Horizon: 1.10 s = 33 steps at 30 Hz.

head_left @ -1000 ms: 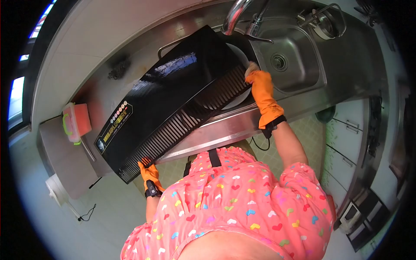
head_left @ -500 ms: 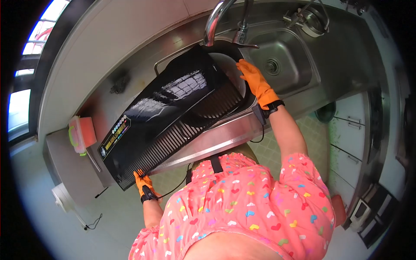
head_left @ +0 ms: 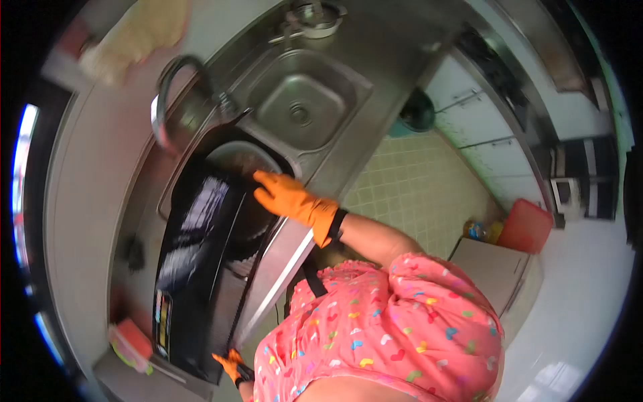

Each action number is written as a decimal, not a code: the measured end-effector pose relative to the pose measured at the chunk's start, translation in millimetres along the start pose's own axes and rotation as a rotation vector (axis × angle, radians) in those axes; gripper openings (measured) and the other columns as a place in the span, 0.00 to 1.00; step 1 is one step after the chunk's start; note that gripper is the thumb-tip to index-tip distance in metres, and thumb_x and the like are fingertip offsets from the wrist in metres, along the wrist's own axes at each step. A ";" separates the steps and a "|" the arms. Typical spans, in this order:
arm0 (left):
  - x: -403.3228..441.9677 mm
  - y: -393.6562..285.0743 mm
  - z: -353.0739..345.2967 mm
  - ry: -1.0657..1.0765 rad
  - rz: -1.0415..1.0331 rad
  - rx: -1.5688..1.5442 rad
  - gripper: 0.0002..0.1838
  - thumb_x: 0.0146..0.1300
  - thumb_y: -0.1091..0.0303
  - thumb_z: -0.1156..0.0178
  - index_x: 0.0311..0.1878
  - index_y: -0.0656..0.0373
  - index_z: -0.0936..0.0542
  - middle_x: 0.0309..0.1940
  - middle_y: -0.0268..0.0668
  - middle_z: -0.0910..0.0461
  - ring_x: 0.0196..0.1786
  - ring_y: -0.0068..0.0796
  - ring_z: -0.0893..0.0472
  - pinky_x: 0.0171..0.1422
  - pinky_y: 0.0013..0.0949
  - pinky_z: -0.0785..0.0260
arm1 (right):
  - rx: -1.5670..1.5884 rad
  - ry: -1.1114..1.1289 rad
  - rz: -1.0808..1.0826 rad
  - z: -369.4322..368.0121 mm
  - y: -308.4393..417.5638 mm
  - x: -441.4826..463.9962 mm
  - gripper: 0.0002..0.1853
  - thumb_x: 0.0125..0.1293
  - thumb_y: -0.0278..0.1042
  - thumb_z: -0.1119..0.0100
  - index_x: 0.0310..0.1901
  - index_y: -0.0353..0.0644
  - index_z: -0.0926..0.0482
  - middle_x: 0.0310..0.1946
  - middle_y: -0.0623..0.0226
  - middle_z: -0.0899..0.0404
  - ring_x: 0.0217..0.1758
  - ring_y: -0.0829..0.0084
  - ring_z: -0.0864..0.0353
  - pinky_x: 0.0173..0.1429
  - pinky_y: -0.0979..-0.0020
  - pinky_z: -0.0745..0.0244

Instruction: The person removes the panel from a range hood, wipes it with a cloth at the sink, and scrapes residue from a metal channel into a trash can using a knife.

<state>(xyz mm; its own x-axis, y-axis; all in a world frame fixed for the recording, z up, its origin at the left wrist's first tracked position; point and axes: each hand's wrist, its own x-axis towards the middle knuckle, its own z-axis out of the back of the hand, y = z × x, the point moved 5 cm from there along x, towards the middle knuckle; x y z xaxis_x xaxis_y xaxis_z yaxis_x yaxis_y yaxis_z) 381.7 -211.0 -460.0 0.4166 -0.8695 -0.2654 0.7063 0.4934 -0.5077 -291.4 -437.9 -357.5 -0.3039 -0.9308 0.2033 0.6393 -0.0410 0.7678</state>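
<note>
A long glossy black slotted panel [head_left: 201, 234] with a sticker near its lower end lies slanting across the left sink basin. Under its upper end, a round metal bowl [head_left: 244, 155] partly shows. Both hands wear orange rubber gloves. My right hand [head_left: 291, 199] is over the panel's upper end beside the bowl, fingers stretched and apart; whether they touch the panel I cannot tell. My left hand [head_left: 231, 365] is at the panel's lower corner, its fingers at the edge and partly blurred, seemingly gripping it.
A curved faucet [head_left: 161, 114] rises behind the left basin. The right basin [head_left: 301, 100] is beside it, with a metal pot [head_left: 318, 23] beyond. A pink container [head_left: 132, 340] stands near the panel's lower end. A dark bucket [head_left: 418, 110] is on the floor.
My view has swung to the right, so the sink and panel appear further left and steeper. My right hand has come further over the panel's upper end. My left hand stays at the lower corner.
</note>
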 end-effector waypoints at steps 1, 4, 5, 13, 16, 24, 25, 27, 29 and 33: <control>2.4 -11.2 -15.1 0.064 0.110 -0.089 0.32 0.70 0.62 0.48 0.74 0.47 0.46 0.48 0.37 0.26 0.45 0.26 0.27 0.58 0.27 0.33 | 0.026 -0.073 0.028 10.2 5.5 0.9 0.19 0.64 0.40 0.46 0.54 0.40 0.26 0.43 0.50 0.19 0.44 0.47 0.20 0.49 0.55 0.24; 12.4 -62.0 -65.8 0.243 0.409 -0.327 0.31 0.69 0.61 0.48 0.73 0.47 0.45 0.49 0.37 0.26 0.46 0.27 0.26 0.58 0.28 0.33 | 0.047 0.027 0.235 12.5 -4.4 -5.8 0.17 0.66 0.36 0.47 0.53 0.39 0.26 0.42 0.53 0.18 0.43 0.53 0.18 0.48 0.61 0.23; 16.5 -81.5 -79.6 0.288 0.412 -0.326 0.31 0.69 0.61 0.48 0.72 0.47 0.44 0.49 0.37 0.26 0.46 0.27 0.26 0.59 0.28 0.32 | -0.117 -0.110 0.402 16.3 -12.8 -14.2 0.16 0.68 0.36 0.48 0.53 0.38 0.25 0.42 0.56 0.18 0.43 0.57 0.17 0.49 0.64 0.23; -6.0 -207.6 -180.2 0.587 0.253 -0.032 0.28 0.68 0.59 0.47 0.69 0.47 0.41 0.50 0.36 0.25 0.48 0.29 0.26 0.59 0.31 0.32 | 1.010 -0.111 -0.553 212.0 -138.7 -48.8 0.25 0.72 0.48 0.48 0.59 0.33 0.27 0.48 0.56 0.19 0.51 0.67 0.19 0.56 0.68 0.26; -41.7 -242.4 -213.9 0.657 0.186 0.110 0.27 0.67 0.58 0.47 0.68 0.46 0.39 0.50 0.36 0.25 0.49 0.30 0.26 0.59 0.32 0.32 | 0.989 -0.240 -0.526 300.3 -205.8 -60.1 0.25 0.72 0.48 0.48 0.59 0.33 0.27 0.49 0.57 0.18 0.50 0.66 0.18 0.56 0.68 0.26; -164.9 -318.1 -290.6 0.854 0.069 0.437 0.24 0.66 0.56 0.47 0.65 0.46 0.35 0.51 0.35 0.25 0.51 0.32 0.26 0.59 0.34 0.32 | 0.807 -0.491 -0.463 495.7 -373.9 -19.8 0.22 0.65 0.33 0.36 0.57 0.30 0.27 0.49 0.62 0.20 0.51 0.70 0.20 0.56 0.72 0.26; -176.2 -324.6 -299.7 0.876 0.059 0.458 0.24 0.66 0.56 0.47 0.64 0.46 0.35 0.51 0.35 0.24 0.51 0.32 0.26 0.59 0.35 0.32 | 0.701 -0.512 -0.426 512.1 -396.9 -6.5 0.22 0.65 0.34 0.36 0.56 0.29 0.27 0.49 0.61 0.20 0.51 0.70 0.20 0.56 0.72 0.26; -194.0 -339.6 -316.9 0.917 0.031 0.496 0.24 0.66 0.55 0.47 0.64 0.46 0.34 0.51 0.35 0.24 0.52 0.33 0.26 0.59 0.35 0.32 | 0.639 -0.500 -0.322 542.7 -427.9 24.3 0.27 0.63 0.36 0.34 0.59 0.31 0.28 0.52 0.58 0.21 0.52 0.70 0.21 0.56 0.72 0.26; -206.0 -354.4 -335.1 0.952 0.014 0.520 0.23 0.65 0.55 0.47 0.63 0.46 0.33 0.51 0.35 0.24 0.52 0.33 0.26 0.59 0.36 0.32 | 0.275 -0.521 -0.448 575.6 -438.7 52.1 0.33 0.61 0.42 0.32 0.62 0.32 0.31 0.56 0.53 0.23 0.56 0.65 0.22 0.59 0.68 0.27; -224.8 -384.3 -375.8 1.015 -0.022 0.543 0.22 0.65 0.54 0.47 0.61 0.46 0.31 0.52 0.35 0.24 0.53 0.34 0.25 0.59 0.37 0.32 | -0.119 -0.540 -0.469 615.0 -462.8 111.8 0.45 0.55 0.54 0.32 0.67 0.32 0.39 0.64 0.45 0.32 0.66 0.50 0.32 0.69 0.59 0.37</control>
<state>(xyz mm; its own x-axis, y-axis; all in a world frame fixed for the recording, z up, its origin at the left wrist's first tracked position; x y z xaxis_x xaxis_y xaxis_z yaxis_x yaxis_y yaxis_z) -198.5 -214.2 -513.3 -0.0775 -0.3756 -0.9235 0.9639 0.2084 -0.1657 -1055.6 -299.4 -316.5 -0.8518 -0.4976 0.1637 0.4193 -0.4604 0.7824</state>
